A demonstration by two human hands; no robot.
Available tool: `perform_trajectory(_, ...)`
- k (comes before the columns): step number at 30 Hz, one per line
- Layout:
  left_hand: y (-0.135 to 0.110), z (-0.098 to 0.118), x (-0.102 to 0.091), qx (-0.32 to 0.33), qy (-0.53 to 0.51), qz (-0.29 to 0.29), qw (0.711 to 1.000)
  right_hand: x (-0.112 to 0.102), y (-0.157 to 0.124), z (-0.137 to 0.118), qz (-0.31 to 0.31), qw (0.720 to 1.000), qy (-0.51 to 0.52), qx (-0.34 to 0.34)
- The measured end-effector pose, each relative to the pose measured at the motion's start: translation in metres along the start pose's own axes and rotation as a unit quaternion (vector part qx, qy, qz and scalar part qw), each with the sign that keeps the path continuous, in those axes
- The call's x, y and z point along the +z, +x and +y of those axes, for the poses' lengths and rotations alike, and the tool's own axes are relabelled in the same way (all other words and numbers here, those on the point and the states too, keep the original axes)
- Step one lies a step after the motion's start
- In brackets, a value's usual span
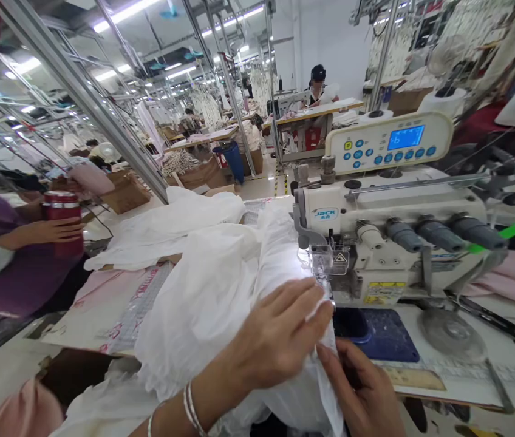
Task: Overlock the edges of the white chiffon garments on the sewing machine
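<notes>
White fabric (212, 273) lies bunched across the table and runs up under the needle area of a JACK overlock sewing machine (376, 218). My left hand (280, 334), with bangles at the wrist, rests on the fabric just in front of the presser foot, its fingers bent and closed on the cloth edge. Lower and to the right, my right hand (358, 388) pinches the same fabric edge between thumb and fingers. A lit spot falls on the cloth beside the clear guard (340, 261). The fingertips of both hands are partly hidden.
Left of the table, a person in purple (25, 255) holds a red flask (64, 224). A metal post (88, 97) slants over the table's left side. Another person (319, 91) sits at a sewing machine farther back. A blue bin (231, 161) stands on the floor.
</notes>
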State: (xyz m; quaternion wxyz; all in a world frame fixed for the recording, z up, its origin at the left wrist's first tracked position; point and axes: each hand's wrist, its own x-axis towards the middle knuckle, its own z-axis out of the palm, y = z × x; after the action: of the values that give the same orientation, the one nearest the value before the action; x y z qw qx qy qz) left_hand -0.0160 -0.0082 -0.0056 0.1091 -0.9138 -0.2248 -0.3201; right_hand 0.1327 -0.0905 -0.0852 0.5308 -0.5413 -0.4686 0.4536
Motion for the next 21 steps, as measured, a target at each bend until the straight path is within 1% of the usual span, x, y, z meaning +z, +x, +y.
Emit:
perform_trajectory(2, 0.001, 0.015, 0.004, -0.023, -0.017, -0.007, 1.0, -0.002, 0.0, 0.004, -0.013, 1.0, -0.009, -0.009)
perform_trajectory(4, 0.0, 0.017, 0.009, -0.046, -0.035, -0.002, 0.998, -0.004, 0.001, 0.006, -0.013, 1.0, -0.018, -0.007)
perform_trajectory(7, -0.002, 0.004, 0.014, -0.052, -0.063, -0.001, 0.997, -0.004, 0.002, 0.004, 0.004, 1.0, -0.023, 0.004)
perform_trajectory(10, 0.001, -0.01, 0.015, -0.051, -0.08, 0.008, 0.995, -0.003, 0.006, -0.001, -0.012, 1.0, -0.02, 0.008)
perform_trajectory(12, 0.004, -0.011, 0.013, -0.046, -0.071, 0.013, 0.996, -0.002, 0.008, -0.004, -0.011, 1.0, -0.01, 0.008)
perform_trajectory(15, 0.006, 0.0, 0.008, -0.036, -0.024, 0.022, 0.999, -0.001, 0.009, -0.005, -0.002, 1.0, -0.006, 0.002)
perform_trajectory(17, 0.004, 0.01, 0.006, -0.037, -0.002, 0.016, 0.999, -0.001, 0.007, -0.003, -0.004, 1.0, -0.016, -0.005)
perform_trajectory(19, 0.001, 0.015, 0.007, -0.046, -0.009, 0.005, 0.999, -0.001, 0.005, -0.001, -0.013, 1.0, -0.024, -0.007)
perform_trajectory(21, -0.001, 0.012, 0.009, -0.055, -0.029, 0.011, 0.998, -0.001, 0.004, -0.001, -0.017, 1.0, -0.025, 0.002)
